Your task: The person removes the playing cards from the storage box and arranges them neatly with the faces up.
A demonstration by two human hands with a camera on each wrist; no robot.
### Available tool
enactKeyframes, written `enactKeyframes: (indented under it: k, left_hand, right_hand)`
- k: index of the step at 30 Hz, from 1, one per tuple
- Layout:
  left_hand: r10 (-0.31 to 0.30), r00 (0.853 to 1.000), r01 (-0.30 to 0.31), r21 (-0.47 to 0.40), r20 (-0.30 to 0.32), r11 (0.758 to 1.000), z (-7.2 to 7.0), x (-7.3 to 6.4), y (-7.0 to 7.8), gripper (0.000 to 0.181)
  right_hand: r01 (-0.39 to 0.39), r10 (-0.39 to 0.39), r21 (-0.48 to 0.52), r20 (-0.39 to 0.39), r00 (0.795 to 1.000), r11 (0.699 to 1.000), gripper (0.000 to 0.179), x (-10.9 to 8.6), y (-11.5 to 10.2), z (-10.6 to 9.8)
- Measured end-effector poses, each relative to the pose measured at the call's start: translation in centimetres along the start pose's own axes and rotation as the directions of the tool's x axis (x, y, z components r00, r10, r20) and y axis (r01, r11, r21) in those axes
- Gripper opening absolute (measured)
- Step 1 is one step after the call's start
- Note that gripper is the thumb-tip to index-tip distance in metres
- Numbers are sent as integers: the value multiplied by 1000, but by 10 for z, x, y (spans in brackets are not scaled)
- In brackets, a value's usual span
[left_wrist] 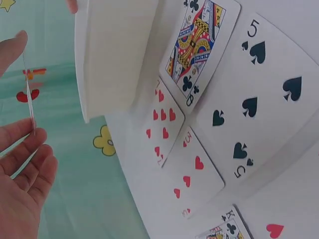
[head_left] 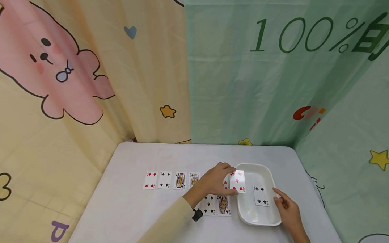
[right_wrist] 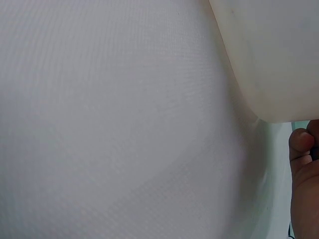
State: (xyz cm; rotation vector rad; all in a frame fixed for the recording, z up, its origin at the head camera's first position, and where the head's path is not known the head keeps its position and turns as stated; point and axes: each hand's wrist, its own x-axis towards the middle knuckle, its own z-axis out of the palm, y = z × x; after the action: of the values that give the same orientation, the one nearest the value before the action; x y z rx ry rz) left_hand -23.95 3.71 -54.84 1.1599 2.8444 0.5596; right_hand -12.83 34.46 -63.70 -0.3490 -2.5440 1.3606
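Observation:
My left hand pinches a playing card of hearts by its edges, between thumb and fingers. That card is held over the left rim of a white tray; the left wrist view shows it edge-on. A clubs card lies face up inside the tray. At the tray's right side, my right hand grips the rim. Under and beside my left forearm lie face-up cards, among them a five of spades, a queen of clubs, a seven of hearts and a three of hearts.
A row of cards runs left from the tray, with a four of hearts, a spades card and a king. Printed curtains stand behind the white table and at its sides.

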Motion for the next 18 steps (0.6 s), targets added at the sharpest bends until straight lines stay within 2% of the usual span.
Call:
enactKeyframes:
  k: [5, 12, 18]
  left_hand:
    - [-49, 999, 49, 2, -5, 999, -12, -15, -12, 87]
    - [-119, 993, 119, -19, -20, 993, -27, -47, -32, 87]
    - [-135, 991, 135, -6, -23, 991, -34, -71, -50, 86]
  right_hand:
    - [2, -2, -1, -7, 1000, 1000, 36, 3, 0, 0]
    - [-3, 3, 3, -3, 1000, 1000, 36, 1, 0, 0]
    - [5, -5, -21, -9, 1000, 1000, 37, 1, 1, 0]
